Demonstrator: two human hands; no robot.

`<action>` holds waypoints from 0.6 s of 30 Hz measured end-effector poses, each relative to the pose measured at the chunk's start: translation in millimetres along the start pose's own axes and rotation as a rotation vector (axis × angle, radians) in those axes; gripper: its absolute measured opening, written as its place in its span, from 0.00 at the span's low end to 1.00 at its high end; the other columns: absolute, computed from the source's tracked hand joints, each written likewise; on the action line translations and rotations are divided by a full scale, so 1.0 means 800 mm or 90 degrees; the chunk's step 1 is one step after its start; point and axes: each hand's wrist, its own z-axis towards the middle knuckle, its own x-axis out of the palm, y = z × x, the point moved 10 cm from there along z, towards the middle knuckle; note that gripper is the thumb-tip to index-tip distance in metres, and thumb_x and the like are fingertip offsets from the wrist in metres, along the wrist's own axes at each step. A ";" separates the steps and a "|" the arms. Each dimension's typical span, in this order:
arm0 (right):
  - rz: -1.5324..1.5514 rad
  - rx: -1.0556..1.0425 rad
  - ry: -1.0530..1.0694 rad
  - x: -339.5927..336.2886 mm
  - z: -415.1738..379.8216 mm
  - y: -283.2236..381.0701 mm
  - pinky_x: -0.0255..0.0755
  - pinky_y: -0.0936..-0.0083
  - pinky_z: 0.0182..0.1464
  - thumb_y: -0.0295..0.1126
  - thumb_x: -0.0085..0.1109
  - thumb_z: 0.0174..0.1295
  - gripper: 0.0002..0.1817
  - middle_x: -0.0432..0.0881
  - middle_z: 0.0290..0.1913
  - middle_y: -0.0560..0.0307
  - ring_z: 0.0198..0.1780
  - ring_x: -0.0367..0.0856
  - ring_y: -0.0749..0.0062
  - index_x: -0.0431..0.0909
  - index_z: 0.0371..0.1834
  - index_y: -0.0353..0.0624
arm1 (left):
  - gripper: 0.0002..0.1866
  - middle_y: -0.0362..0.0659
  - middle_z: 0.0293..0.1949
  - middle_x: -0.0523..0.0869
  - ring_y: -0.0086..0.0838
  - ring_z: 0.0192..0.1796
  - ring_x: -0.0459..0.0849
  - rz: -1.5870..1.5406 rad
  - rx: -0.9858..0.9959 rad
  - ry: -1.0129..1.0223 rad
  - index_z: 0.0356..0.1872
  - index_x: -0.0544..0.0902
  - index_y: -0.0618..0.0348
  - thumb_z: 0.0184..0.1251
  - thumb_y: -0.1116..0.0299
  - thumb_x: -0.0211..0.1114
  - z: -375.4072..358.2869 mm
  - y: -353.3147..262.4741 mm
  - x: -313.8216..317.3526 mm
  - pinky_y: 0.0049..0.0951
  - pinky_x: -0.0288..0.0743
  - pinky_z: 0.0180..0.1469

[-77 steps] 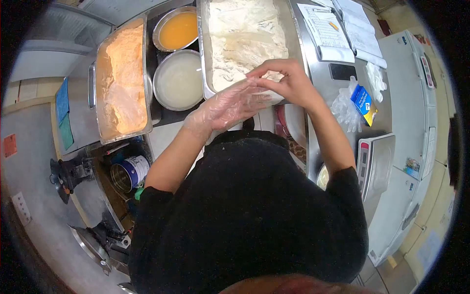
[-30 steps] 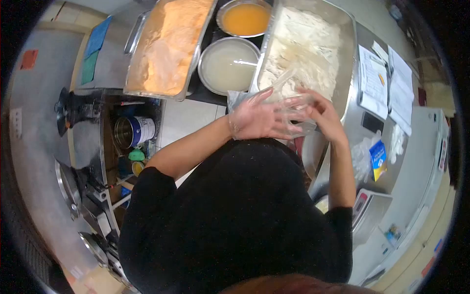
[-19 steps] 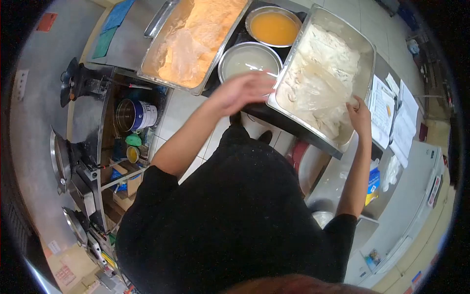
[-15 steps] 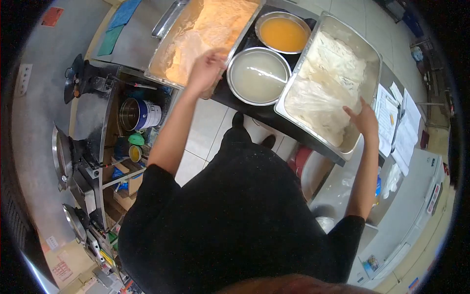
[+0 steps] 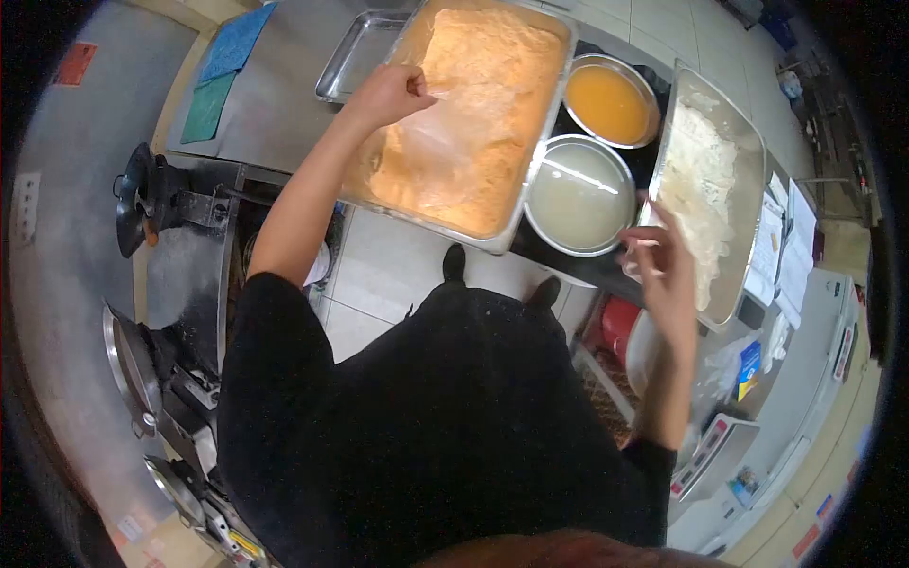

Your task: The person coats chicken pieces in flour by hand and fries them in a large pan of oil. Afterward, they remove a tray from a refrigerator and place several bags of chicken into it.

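A deep metal tray [image 5: 538, 161] holds a broad slab of orange dough [image 5: 497, 57]. Thin clear film [image 5: 440, 142] lies across part of this dough, and its upper edge runs up to the pinched fingertips of my left hand [image 5: 390, 95], over the tray's left side. My right hand [image 5: 663, 270] is blurred, beside the near left rim of a second tray [image 5: 743, 204] with pale dough [image 5: 701, 170]. Its fingers are curled, and what lies between them is unclear. Between the trays are a bowl of orange liquid [image 5: 606, 102] and a bowl of cloudy liquid [image 5: 579, 197].
A shallow empty metal tray [image 5: 355, 57] is behind my left hand. Woks [image 5: 128, 369] and a stove line the left side. Papers [image 5: 795, 246], a scale [image 5: 710, 454] and a plastic bag [image 5: 724, 364] are at the right. A red container [image 5: 620, 327] stands below the counter.
The view has turned left, showing more of the orange dough tray. My left hand has moved from that tray's right rim to its left side. My right hand has left the pale dough tray's right side.
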 end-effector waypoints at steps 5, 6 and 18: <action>0.119 -0.084 0.138 0.244 0.035 0.088 0.79 0.76 0.46 0.36 0.74 0.63 0.25 0.86 0.42 0.56 0.44 0.85 0.76 0.77 0.60 0.38 | 0.16 0.39 0.28 0.86 0.19 0.33 0.85 -0.239 -0.042 -0.030 0.30 0.82 0.62 0.63 0.61 0.77 -0.077 -0.034 -0.047 0.23 0.77 0.34; 0.161 -0.105 0.100 0.272 0.049 0.092 0.79 0.76 0.46 0.38 0.76 0.61 0.29 0.85 0.43 0.57 0.44 0.84 0.76 0.76 0.62 0.38 | 0.15 0.38 0.29 0.86 0.16 0.33 0.83 -0.350 -0.082 -0.015 0.31 0.81 0.62 0.65 0.63 0.77 -0.088 -0.033 -0.043 0.19 0.75 0.35; 0.331 0.064 -0.124 0.252 0.084 -0.004 0.76 0.82 0.44 0.33 0.66 0.71 0.12 0.89 0.38 0.58 0.38 0.83 0.82 0.86 0.45 0.33 | 0.14 0.39 0.29 0.87 0.19 0.30 0.84 -0.672 -0.038 0.076 0.33 0.82 0.60 0.60 0.65 0.81 -0.102 -0.039 0.037 0.18 0.75 0.28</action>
